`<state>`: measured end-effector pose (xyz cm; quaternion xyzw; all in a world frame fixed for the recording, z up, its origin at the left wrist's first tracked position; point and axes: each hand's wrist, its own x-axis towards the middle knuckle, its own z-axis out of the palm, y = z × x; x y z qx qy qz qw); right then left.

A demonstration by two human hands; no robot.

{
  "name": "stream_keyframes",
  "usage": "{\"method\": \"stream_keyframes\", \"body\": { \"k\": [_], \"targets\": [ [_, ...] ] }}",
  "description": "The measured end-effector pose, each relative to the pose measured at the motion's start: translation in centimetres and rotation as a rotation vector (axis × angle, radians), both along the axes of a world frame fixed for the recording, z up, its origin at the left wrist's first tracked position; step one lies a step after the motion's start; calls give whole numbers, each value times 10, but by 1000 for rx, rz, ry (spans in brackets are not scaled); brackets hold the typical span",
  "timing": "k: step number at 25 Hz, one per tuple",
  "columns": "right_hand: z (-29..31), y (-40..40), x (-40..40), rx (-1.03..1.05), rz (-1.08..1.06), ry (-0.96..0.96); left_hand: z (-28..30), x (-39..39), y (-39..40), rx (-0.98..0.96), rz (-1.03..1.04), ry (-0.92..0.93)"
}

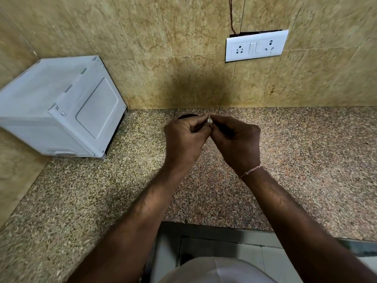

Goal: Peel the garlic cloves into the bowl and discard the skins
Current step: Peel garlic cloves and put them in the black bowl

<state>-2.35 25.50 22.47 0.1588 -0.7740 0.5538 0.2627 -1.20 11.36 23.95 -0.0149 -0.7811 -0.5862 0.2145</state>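
- While both hands meet above the far middle of the speckled worktop (285, 160), the left hand (184, 137) and the right hand (237, 139) have their fingers curled, pinching one small white garlic clove (209, 120) between the fingertips.
- Just beyond the left hand, a dark bowl (186, 116) shows only a sliver of its rim.
- A white box-shaped appliance (61, 107) sits in the far left corner.
- A white socket panel (256, 45) is on the tiled wall, far right.

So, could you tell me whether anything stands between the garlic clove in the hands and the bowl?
Nothing visible does. Both hands pinch the garlic clove directly above the dark bowl, whose rim peeks out behind the left hand.
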Motion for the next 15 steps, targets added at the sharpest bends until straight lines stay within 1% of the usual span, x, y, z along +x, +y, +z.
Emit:
{"method": "stream_keyframes", "body": {
  "k": [3,8,15],
  "targets": [
    [-1,1,-1,2,10,-2,-1,-2,-3,31,-28,-26],
    [-7,2,-7,-23,72,-87,-7,0,-14,215,-121,-92],
    [-30,-2,-6,-3,109,-185,-28,15,-10,298,41,-176]
  ]
}}
